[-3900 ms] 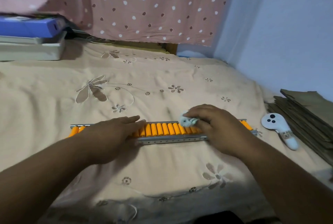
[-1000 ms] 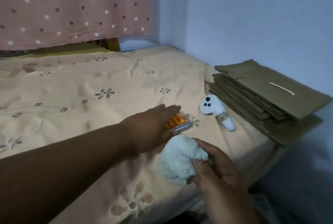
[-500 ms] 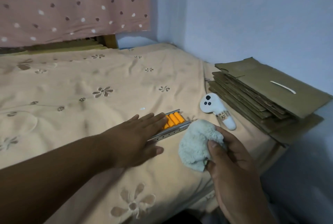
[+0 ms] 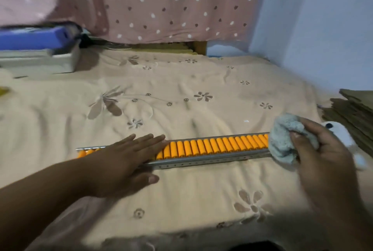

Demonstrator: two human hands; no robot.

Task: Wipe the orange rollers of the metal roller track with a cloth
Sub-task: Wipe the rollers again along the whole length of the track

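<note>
A beige flowered bedsheet fills most of the frame, with a pink dotted curtain across the top and a blue wall at the upper right. A stack of brown cardboard sits at the right edge, and a blue box rests on a white one at the upper left. The metal roller track lies across the middle of the frame, its orange rollers showing between the 2 hands. The left hand lies flat and spread open on the track's left part, thumb on the sheet in front. The right hand is closed around a pale fluffy cloth at the track's right end, apparently touching the last rollers. A white controller peeks out behind that hand, blurred.
</note>
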